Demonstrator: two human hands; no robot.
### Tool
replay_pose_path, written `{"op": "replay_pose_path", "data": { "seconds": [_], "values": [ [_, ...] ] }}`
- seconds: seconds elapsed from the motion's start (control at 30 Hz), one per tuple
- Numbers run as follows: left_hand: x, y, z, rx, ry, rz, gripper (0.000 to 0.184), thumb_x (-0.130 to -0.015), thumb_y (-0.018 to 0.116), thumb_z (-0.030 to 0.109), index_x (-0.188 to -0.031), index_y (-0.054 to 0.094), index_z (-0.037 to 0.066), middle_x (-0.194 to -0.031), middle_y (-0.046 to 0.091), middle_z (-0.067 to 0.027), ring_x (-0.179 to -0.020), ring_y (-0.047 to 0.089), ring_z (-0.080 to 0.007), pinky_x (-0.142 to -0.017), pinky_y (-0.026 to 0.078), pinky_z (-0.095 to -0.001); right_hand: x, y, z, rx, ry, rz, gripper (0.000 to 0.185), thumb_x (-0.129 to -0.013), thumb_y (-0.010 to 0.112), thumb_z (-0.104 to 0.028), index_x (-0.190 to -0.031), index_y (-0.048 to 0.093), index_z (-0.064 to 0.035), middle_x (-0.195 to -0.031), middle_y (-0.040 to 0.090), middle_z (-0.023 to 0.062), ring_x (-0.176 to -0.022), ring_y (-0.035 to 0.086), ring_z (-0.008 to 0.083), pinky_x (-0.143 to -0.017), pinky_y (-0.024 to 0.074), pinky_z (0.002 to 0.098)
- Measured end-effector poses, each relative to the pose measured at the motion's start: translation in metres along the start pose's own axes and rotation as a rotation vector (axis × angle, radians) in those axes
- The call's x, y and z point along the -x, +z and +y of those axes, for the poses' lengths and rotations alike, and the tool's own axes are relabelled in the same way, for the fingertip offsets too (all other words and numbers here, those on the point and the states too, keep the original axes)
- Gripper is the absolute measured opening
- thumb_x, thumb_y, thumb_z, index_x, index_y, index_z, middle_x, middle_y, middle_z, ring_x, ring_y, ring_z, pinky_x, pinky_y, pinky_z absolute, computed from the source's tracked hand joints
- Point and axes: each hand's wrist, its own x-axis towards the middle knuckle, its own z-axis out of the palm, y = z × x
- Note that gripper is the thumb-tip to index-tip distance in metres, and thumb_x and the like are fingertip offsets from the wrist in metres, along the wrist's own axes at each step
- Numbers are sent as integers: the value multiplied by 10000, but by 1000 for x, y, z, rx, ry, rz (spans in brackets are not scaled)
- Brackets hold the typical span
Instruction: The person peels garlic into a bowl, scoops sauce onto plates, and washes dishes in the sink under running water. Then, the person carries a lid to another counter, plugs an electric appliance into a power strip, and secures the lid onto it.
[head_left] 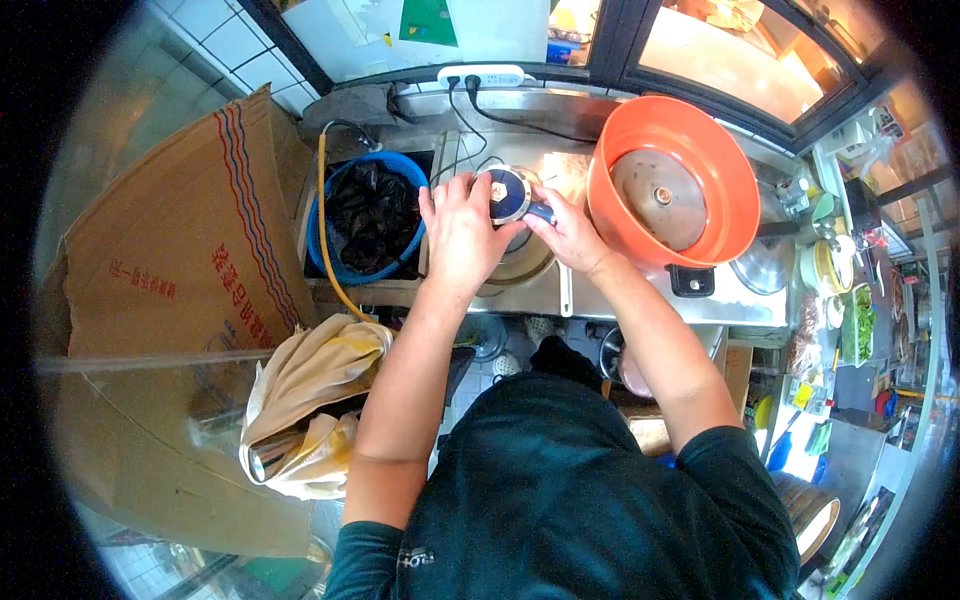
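A round dark-blue and silver device [510,192] with a gold hexagonal centre and a short dark handle is between my hands over the steel counter. It may be the top of a small appliance; its lower part is hidden. My left hand [465,225] wraps round its left side. My right hand [568,230] grips it at the handle on the right. Just below lies a round metal-rimmed piece [520,265], partly covered by my hands and forearms. A large orange tub [735,195] with a metal disc [655,200] in its bottom stands to the right of my right hand.
A blue basket [322,235] lined with a black bag sits left, beside a yellow hose [323,220]. Black cords run from a white power strip [480,76] at the back. A large cardboard sheet [160,290] stands far left, and a cream bag [320,365] is near my left arm.
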Motion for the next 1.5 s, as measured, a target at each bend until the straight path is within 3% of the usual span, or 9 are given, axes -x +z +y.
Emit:
{"op": "replay_pose_path", "data": {
  "seconds": [0.2, 0.5, 0.8, 0.9, 1.0, 1.1, 1.3, 1.4, 1.5],
  "values": [
    [1, 1, -3, -8, 12, -17, 719, -685, 895, 341, -1287, 649, 34, -1302, 596, -150, -1250, 543, -340, -1156, 299, -580, 1, -3, -8, -30, 4, -3, 542, -979, 665, -246, -1416, 460, 1, -1214, 666, 250, -1136, 673, 339, -977, 521, 415],
    [-1, 0, -4, -14, 23, -23, 709, -684, 893, 345, -1278, 662, 34, -1294, 600, -153, -1234, 549, -339, -1154, 307, -568, -1, -5, -10, -24, 5, -27, 551, -982, 661, -245, -1414, 454, 27, -1304, 629, 259, -1215, 636, 345, -1035, 493, 399],
    [-1, -2, -4, 3, 8, -32, 707, -692, 888, 356, -1279, 661, 33, -1285, 600, -153, -1258, 541, -317, -1155, 295, -600, -2, -1, -3, -27, 11, -14, 547, -978, 666, -248, -1409, 464, 21, -1274, 648, 245, -1168, 657, 332, -1007, 506, 401],
    [-1, -2, -3, 4, 10, -32, 707, -696, 884, 361, -1281, 660, 33, -1285, 599, -156, -1260, 540, -321, -1152, 294, -604, 0, -4, -9, -37, 55, -32, 505, -996, 652, -219, -1403, 464, 14, -1235, 645, 191, -1147, 638, 261, -998, 495, 377],
    [-1, -2, -4, 2, 12, -32, 708, -699, 880, 368, -1282, 660, 31, -1291, 596, -159, -1263, 538, -324, -1151, 294, -605, 0, -4, -9, -31, 74, -45, 509, -995, 653, -221, -1405, 464, 12, -1249, 645, 190, -1165, 637, 266, -1003, 493, 378],
    [0, -1, -4, 4, 20, -23, 711, -700, 879, 370, -1283, 659, 28, -1299, 593, -160, -1265, 537, -326, -1149, 295, -606, 0, -3, -6, 4, 8, -9, 543, -978, 666, -264, -1406, 466, 3, -1229, 663, 244, -1137, 670, 344, -984, 519, 410],
    [0, -1, -5, 7, 17, -27, 704, -704, 876, 362, -1285, 658, 27, -1302, 588, -157, -1272, 531, -325, -1153, 291, -603, 1, -2, -5, 18, -14, 0, 553, -976, 670, -273, -1407, 464, 6, -1228, 663, 247, -1142, 667, 346, -986, 517, 410],
    [0, -1, -4, 5, 13, -32, 700, -708, 874, 357, -1285, 657, 27, -1302, 585, -153, -1274, 528, -323, -1159, 286, -599, 1, -4, -7, -20, 81, -48, 510, -995, 652, -231, -1404, 463, 6, -1233, 648, 198, -1159, 641, 266, -1006, 493, 379],
    [0, -1, -4, 3, 14, -30, 695, -710, 873, 352, -1284, 657, 26, -1300, 584, -150, -1273, 527, -322, -1161, 284, -599, 1, -4, -5, -16, 79, -48, 509, -997, 649, -227, -1405, 459, 11, -1235, 647, 197, -1157, 639, 265, -1008, 490, 377]
  ]
}}
